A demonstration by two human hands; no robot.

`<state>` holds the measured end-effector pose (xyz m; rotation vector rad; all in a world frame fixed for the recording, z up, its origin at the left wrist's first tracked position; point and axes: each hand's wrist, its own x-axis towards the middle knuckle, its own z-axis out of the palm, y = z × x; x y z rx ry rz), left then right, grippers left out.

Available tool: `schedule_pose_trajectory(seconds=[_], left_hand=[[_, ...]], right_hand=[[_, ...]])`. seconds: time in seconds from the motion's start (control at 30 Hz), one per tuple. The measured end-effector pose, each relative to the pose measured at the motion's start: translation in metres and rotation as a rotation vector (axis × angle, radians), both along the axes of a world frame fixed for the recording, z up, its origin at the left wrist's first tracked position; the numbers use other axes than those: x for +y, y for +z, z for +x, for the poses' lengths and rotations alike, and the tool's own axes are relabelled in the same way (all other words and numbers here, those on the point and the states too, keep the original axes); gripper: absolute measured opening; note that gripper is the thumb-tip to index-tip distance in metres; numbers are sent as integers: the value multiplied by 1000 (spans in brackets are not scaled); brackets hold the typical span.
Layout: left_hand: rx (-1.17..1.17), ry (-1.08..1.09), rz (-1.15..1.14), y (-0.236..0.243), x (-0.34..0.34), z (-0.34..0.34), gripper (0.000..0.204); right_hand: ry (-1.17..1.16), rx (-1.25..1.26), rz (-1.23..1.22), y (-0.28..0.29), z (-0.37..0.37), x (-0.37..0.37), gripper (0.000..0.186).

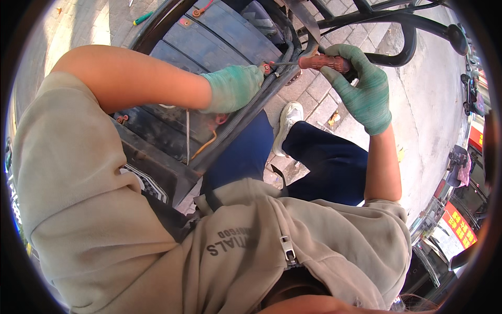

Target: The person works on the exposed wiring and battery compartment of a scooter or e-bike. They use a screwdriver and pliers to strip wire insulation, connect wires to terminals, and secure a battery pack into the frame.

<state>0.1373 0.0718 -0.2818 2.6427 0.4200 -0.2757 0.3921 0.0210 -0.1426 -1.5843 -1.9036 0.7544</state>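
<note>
My right hand [366, 97], in a green knit glove, is closed around the reddish-brown handle of a screwdriver [323, 63]. Its thin shaft points left, the tip meeting a red cable terminal [267, 68] at the edge of a dark battery [219, 49]. My left hand [234, 88], gloved the same way, reaches across the batteries with its fingers pressed together at that terminal; the fingertips are partly hidden. Several dark battery blocks sit side by side in a black frame [209, 159]. Under my left wrist, another reddish terminal [219, 119] shows.
A grey corrugated conduit [250, 102] runs along the frame's inner edge. A yellow wire [205, 145] and a white strip [188, 137] lie near its lower corner. Black metal bars [408, 44] stand at the far right. A green-handled tool [142, 19] rests on the paving at the far left.
</note>
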Motion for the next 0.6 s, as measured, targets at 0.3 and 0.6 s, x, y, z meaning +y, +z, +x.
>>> schedule_pose_trajectory(seconds=[0.3, 0.6], left_hand=[[263, 129, -42, 7, -9, 11, 131], [267, 312, -117, -20, -18, 14, 95]], right_hand=[[58, -31, -1, -10, 1, 2, 32], [136, 27, -35, -8, -1, 6, 31]])
